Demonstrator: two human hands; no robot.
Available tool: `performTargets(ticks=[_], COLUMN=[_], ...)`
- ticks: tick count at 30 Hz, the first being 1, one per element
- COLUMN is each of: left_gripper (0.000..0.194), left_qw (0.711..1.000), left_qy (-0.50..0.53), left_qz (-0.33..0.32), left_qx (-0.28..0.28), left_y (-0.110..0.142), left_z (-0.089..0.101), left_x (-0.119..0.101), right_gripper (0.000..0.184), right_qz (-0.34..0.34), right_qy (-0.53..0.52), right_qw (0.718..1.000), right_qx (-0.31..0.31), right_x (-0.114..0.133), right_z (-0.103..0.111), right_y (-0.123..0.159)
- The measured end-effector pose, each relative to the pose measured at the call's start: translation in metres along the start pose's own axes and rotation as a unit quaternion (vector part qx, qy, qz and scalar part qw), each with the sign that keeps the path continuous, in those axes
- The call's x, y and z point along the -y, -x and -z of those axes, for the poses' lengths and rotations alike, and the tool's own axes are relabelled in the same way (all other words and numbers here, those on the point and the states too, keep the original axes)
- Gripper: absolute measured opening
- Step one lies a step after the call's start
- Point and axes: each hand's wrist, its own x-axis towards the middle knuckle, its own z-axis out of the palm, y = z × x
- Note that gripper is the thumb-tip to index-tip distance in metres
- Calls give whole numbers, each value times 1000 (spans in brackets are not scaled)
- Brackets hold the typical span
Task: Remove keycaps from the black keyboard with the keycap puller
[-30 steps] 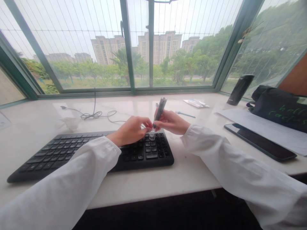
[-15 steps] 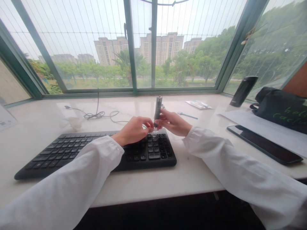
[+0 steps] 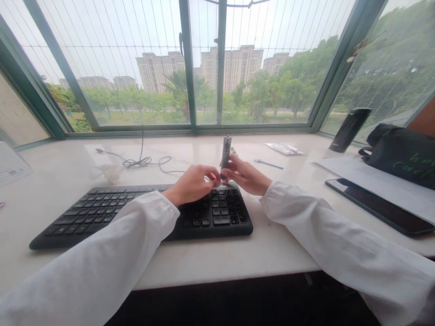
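Observation:
My right hand (image 3: 247, 174) grips a slim grey tool (image 3: 225, 154) and holds it upright, its lower tip over the right end of a black keyboard (image 3: 102, 210). My left hand (image 3: 192, 183) is curled beside it, fingertips pinched at the tool's lower tip just above the keys. What the fingertips pinch is too small to make out. Both arms wear white sleeves and reach over the white desk (image 3: 61, 172).
A thin cable (image 3: 142, 160) and a crumpled tissue (image 3: 108, 172) lie behind the keyboard. A dark tablet (image 3: 380, 206) rests on paper at the right, with a black bag (image 3: 401, 158) and black bottle (image 3: 348, 129) behind. A small packet (image 3: 282, 147) and blue pen (image 3: 268, 164) lie near the window.
The tool has swung from a rightward tilt to upright in my right hand. The view has shifted slightly left; both hands stay over the keyboard's right end.

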Motion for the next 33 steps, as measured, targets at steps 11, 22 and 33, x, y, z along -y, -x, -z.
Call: performTargets(ticks=[11,22,33], left_gripper=[27,20,19], left_qw=[1000,1000,999], left_qy=[6,1,12], left_qz=[21,6,-12], left_qx=[-3,12,28], left_y=[-1,-1,1], left_z=[-2,1,2], left_x=[1,-1,-3], right_gripper=[36,30,23], right_qz=[-22,22,52], right_qy=[-73,22,83], right_qw=[997,999,994], right_qx=[28,45,49], right_x=[-17,-6,-3], right_z=[-3,1,2], right_y=[-1,2,4])
